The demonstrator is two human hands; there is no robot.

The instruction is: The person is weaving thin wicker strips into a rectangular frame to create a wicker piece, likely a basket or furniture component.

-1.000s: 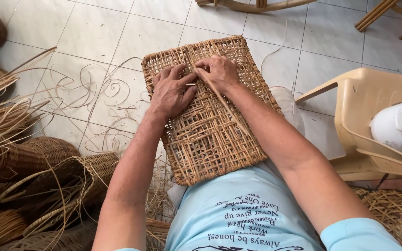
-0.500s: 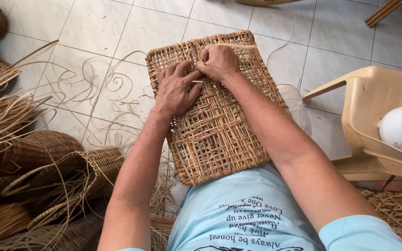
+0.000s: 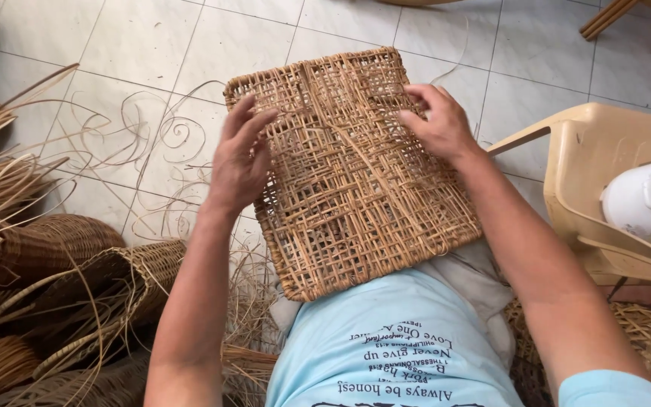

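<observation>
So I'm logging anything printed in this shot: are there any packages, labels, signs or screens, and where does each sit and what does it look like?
Shirt print: lines of dark lettering on the person's light blue shirt, bottom centre, just below the woven mat.
White container: rounded, on the beige plastic chair at right; no label shows.
No packages, signs or screens.
</observation>
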